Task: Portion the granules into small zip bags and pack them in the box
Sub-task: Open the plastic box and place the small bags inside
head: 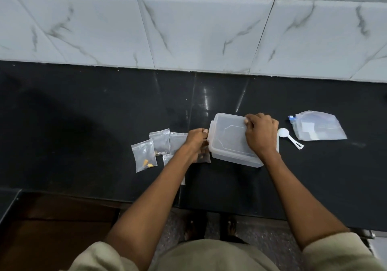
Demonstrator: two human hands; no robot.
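**Box lid being worked, small bags waiting alongside**

Nearest the viewer, two bare forearms reach over the edge of a glossy black stone tabletop (83,124). The left hand (195,140) curls its fingers against the left latch of a translucent, round-cornered plastic box (232,143); the right hand (260,133) lies over the lid, fingers hooked on its far edge. Whether the lid is coming off or being pressed shut cannot be told. Judged from the layout, packing is the step in hand: the next move calls for an opened box and the bags lifted in. Just left of the box lie several thin, clear zip bags (160,141), flat and crinkled, one (144,157) holding yellow bits, another dark granules. Right of the box rest a white plastic scoop (290,137) and a larger clear pouch (318,127). Beyond stands a marbled grey tile wall (199,32).
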